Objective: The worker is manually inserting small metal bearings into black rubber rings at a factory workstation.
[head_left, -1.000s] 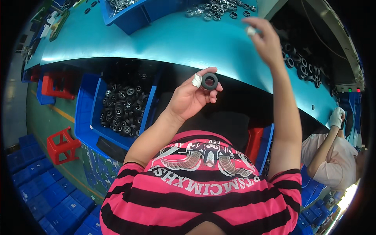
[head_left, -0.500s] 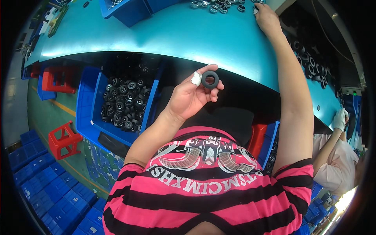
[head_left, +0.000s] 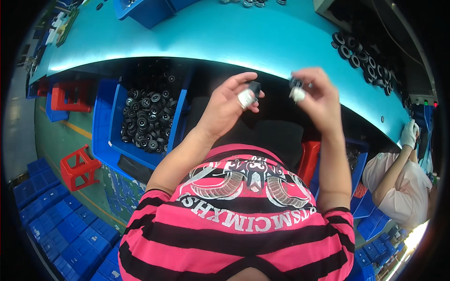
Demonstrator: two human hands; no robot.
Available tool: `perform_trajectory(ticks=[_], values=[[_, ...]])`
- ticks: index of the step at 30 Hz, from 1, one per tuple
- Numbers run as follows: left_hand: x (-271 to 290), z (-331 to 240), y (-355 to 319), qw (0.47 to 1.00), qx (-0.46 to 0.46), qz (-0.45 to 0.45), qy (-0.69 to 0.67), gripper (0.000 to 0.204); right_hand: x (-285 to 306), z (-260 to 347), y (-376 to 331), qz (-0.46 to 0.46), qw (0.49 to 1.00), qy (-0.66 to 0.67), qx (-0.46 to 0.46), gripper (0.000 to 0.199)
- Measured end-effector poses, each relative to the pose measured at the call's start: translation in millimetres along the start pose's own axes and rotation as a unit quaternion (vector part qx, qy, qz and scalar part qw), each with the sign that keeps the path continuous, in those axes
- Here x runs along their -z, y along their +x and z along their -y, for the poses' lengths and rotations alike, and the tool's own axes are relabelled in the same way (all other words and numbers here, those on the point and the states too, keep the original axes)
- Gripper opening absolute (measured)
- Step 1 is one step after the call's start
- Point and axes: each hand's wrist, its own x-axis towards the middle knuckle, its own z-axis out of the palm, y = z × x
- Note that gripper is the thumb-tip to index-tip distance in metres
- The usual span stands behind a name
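Note:
My left hand point(head_left: 224, 108), with white tape round its thumb, pinches a black rubber ring point(head_left: 254, 87) like a small toy tyre, now turned nearly edge-on. Across from it, just in front of the table edge, my right hand point(head_left: 321, 104) holds a small dark wheel hub point(head_left: 295, 83) between thumb and fingers; motion blurs it, and its thumb is taped white too. A gap separates the two parts. Shiny wheel hubs point(head_left: 248, 3) lie on the turquoise table point(head_left: 197, 40) at the far edge of view.
Left of me, a blue bin point(head_left: 114, 119) holds many black wheels point(head_left: 149, 117). Loose tyres point(head_left: 370, 68) lie on the table's right side. A blue box point(head_left: 150, 14) stands at the far left. A co-worker's gloved hand point(head_left: 409, 135) is at the right. A red stool point(head_left: 79, 167) stands on the floor.
My right hand has come back from the hubs at the far side toward my left hand, carrying a hub. The left hand has turned the tyre from face-on to nearly edge-on.

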Motion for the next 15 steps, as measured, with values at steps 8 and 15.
perform_trajectory(ticks=[8,15], values=[[-24,-8,-2,0.825,-0.201,-0.060,0.525,0.047,-38,-42,-77,-0.047,0.968,0.195,-0.148,0.038],[-23,0,-5,0.829,-0.178,-0.056,0.528,0.045,-50,-52,-80,-0.038,0.946,0.253,-0.200,0.039]])
